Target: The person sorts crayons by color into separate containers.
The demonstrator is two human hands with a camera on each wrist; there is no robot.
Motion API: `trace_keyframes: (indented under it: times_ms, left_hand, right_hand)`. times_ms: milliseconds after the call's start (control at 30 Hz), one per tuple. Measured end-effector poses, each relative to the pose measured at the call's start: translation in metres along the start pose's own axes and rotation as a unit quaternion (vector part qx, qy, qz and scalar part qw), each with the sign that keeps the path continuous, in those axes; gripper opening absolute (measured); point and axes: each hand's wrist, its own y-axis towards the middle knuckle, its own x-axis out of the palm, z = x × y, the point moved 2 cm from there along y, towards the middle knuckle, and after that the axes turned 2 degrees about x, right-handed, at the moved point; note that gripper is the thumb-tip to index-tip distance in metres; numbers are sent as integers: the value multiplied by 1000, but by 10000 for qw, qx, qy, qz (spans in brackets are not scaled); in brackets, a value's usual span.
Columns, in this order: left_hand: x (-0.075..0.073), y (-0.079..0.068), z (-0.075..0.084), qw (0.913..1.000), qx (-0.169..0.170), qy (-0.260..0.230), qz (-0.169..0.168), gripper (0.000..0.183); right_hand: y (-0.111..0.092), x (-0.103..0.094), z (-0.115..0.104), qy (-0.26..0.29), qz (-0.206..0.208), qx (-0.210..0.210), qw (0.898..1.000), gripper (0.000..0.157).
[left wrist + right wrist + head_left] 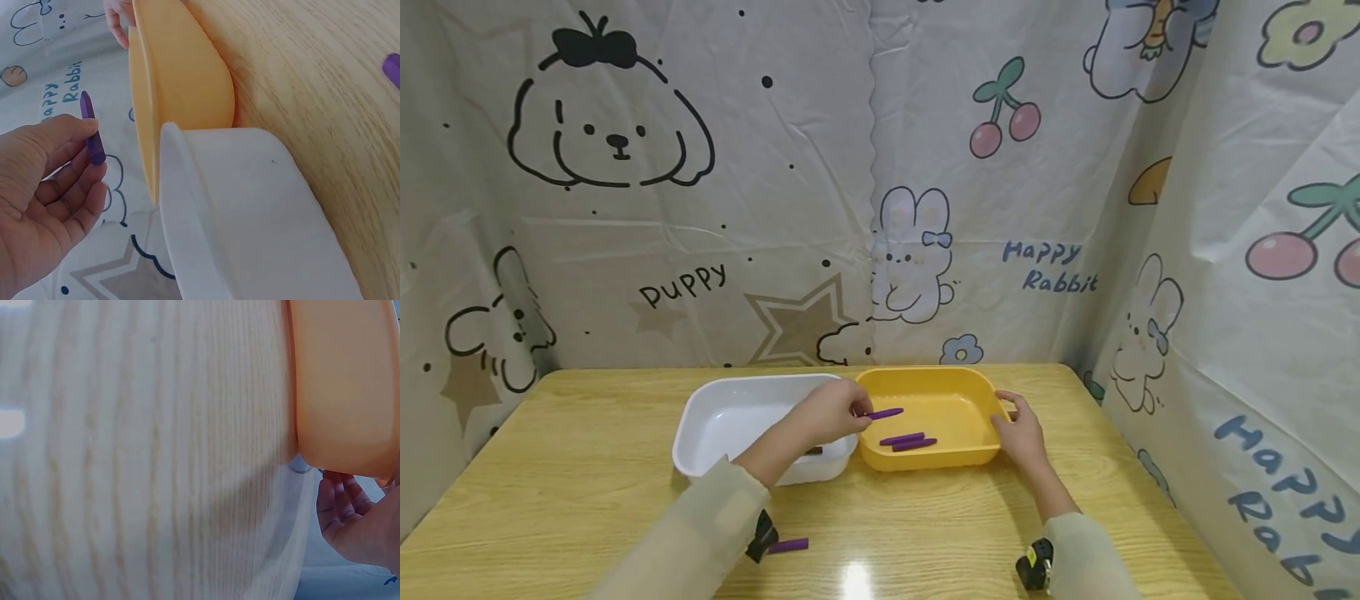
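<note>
My left hand (831, 410) pinches a purple crayon (93, 132) between thumb and fingertips, over the place where the two tubs meet. In the head view, the crayon's pointed end reaches over the yellow tub (928, 460). Two more purple crayons (913, 445) lie side by side on that tub's floor. With my right hand (1022, 433) I grip the yellow tub's right end, thumb at the rim and fingers along the outer wall. A white tub (722, 421) stands at the left, partly covered by my left forearm; a short dark piece (814, 451) shows inside it.
Another purple crayon (788, 546) lies on the wooden table (887, 525) near the front, its left end hidden by the left wrist camera (763, 536). Behind the table and along its sides hangs a printed cloth (805, 208).
</note>
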Motion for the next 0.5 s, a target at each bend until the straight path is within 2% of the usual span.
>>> trace_keyframes:
  times_ms: [133, 500]
  left_hand:
    - [5, 8, 0, 10000, 3, 0, -15, 6]
    - [22, 33, -3, 9996, -285, 66, -34, 8]
  right_hand:
    - [1, 1, 0, -17, 22, -3, 10000, 43]
    - [2, 2, 1, -25, 39, 9, 10000, 43]
